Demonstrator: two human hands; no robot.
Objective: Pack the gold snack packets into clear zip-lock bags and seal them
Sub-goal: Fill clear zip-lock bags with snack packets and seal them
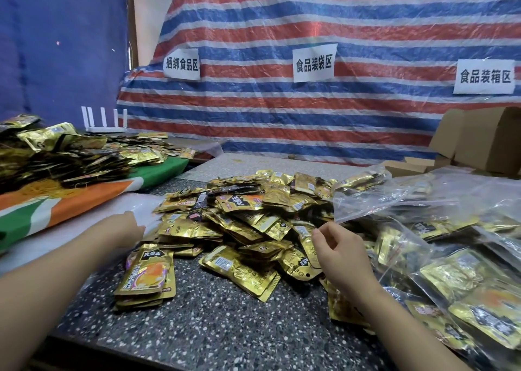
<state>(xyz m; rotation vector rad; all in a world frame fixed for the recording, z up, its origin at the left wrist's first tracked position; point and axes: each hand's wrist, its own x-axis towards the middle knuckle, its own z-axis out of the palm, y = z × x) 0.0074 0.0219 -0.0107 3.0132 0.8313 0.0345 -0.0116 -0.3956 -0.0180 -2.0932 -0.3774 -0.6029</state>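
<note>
A big loose heap of gold snack packets (pixel 253 215) lies in the middle of the speckled counter (pixel 211 328). A small stack of packets (pixel 149 275) sits in front of it at the left. My left hand (pixel 124 229) reaches onto a flat pile of empty clear zip-lock bags (pixel 146 204); its fingers are blurred and mostly hidden. My right hand (pixel 341 249) hovers over the heap's right side with fingers loosely curled and nothing between thumb and forefinger. Its fingertips are at the corner of a filled clear bag (pixel 394 198) lying on the heap.
More filled clear bags (pixel 465 286) are piled at the right. Another heap of gold packets (pixel 56 156) and yellow rubber bands (pixel 42 187) lie on an orange-green cloth (pixel 70 204) at the left. Cardboard boxes (pixel 485 139) stand back right, a white router (pixel 105 122) back left.
</note>
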